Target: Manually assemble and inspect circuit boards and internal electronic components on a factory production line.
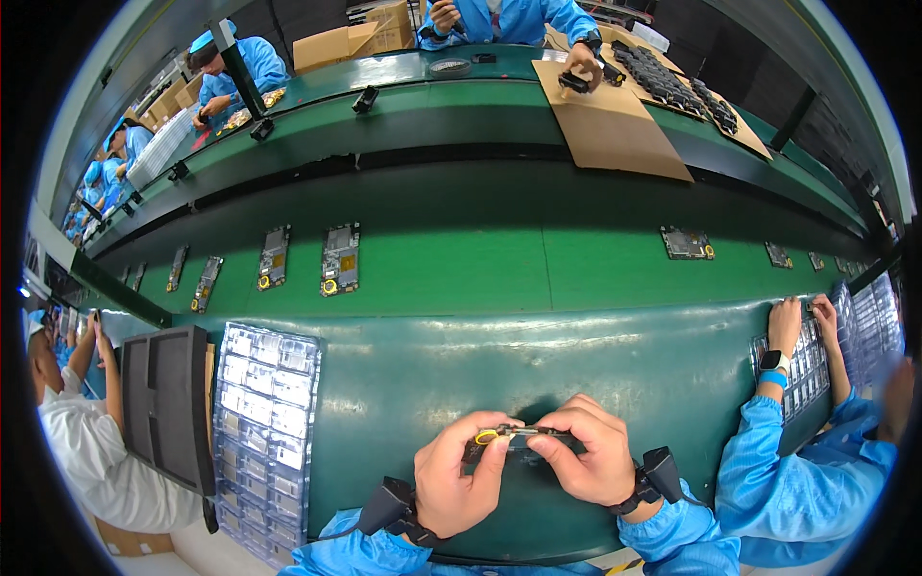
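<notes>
Fingers of left hand and right hand pinch both ends of the circuit board above the table, toward its near edge, where light, level pressure should best spare components.

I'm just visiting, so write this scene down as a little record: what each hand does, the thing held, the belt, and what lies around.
Left hand: pinching one end of a circuit board
Right hand: pinching the other end
Held thing: seen nearly edge-on, with a yellow ring near the left thumb
Green belt: several loose boards lying apart
Left side: clear plastic tray with filled pockets; black tray beside it
Right side: a co-worker's hands
Far side: cardboard sheet under another person's hand
</notes>
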The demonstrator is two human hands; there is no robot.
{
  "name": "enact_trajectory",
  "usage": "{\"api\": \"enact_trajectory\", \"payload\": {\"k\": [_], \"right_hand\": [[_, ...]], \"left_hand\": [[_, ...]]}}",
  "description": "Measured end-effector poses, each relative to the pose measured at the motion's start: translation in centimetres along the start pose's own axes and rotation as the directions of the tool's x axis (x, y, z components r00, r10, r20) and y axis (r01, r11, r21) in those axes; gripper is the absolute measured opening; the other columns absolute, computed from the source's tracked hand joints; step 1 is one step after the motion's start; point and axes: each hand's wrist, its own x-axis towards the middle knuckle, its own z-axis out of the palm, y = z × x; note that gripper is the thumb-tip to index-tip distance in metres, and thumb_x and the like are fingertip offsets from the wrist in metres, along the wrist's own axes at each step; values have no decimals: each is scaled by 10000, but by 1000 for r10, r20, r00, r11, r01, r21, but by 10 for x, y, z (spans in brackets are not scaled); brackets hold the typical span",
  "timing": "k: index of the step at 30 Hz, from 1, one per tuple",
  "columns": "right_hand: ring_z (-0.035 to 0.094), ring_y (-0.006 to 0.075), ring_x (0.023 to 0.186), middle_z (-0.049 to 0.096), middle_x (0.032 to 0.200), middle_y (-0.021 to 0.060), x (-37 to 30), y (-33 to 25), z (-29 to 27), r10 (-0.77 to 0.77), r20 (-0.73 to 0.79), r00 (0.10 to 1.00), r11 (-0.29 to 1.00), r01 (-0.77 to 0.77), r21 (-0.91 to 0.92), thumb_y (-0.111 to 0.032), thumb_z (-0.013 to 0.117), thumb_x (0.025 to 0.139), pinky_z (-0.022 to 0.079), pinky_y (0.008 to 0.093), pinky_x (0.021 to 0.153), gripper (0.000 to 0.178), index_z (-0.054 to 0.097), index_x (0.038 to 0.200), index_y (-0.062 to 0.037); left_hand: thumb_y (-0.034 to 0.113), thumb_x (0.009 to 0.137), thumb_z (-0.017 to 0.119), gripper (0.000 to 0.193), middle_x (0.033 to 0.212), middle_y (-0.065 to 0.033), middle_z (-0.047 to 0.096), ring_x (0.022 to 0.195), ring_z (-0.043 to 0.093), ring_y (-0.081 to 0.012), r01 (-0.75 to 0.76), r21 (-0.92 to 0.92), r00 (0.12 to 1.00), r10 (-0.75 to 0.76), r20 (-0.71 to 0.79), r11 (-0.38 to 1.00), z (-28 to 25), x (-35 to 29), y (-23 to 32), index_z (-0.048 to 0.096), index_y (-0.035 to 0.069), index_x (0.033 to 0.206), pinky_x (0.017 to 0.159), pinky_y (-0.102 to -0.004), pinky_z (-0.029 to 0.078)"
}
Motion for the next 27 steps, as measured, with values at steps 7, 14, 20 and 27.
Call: {"api": "enact_trajectory", "payload": {"k": [7,14,20,27], "right_hand": [[701,220,762,730,909,112,8,8,-7,71,126,990,996,-76,37,-129,830,848,554,311,661,229,722,1016,-17],[674,91,700,743,810,74,-1,7,-3,323,189,927,919,-355,170,-98,833,845,526,252,620,176,739,969,-15],[651,70,712,747,834,43,-3,15,7,281,171,944,899,-322,296,-110,828,869,515,242,620,197,743,1015,-9],[590,28,680,718,790,6,-6,38,4,380,184,907,803,-422,420,-67,826,866,460,208,589,125,728,917,-9]], "left_hand": [[-21,1005,580,328,1155,-145,678,1039,656,-157,230,-202,973,-224,52,952,2,6,-11,497,-41,1321,885,-299,560],[2,968,650,217,964,-96,745,837,693,-123,212,18,977,-212,21,977,1,6,-7,628,-14,1184,768,-281,576],[29,957,678,227,951,-95,752,861,701,-121,213,68,976,-210,-52,975,-2,8,-4,650,1,1180,763,-280,566],[49,988,638,290,1001,-94,738,873,697,-138,205,-84,977,-198,84,975,-1,12,-24,616,22,1276,792,-296,561]]}}
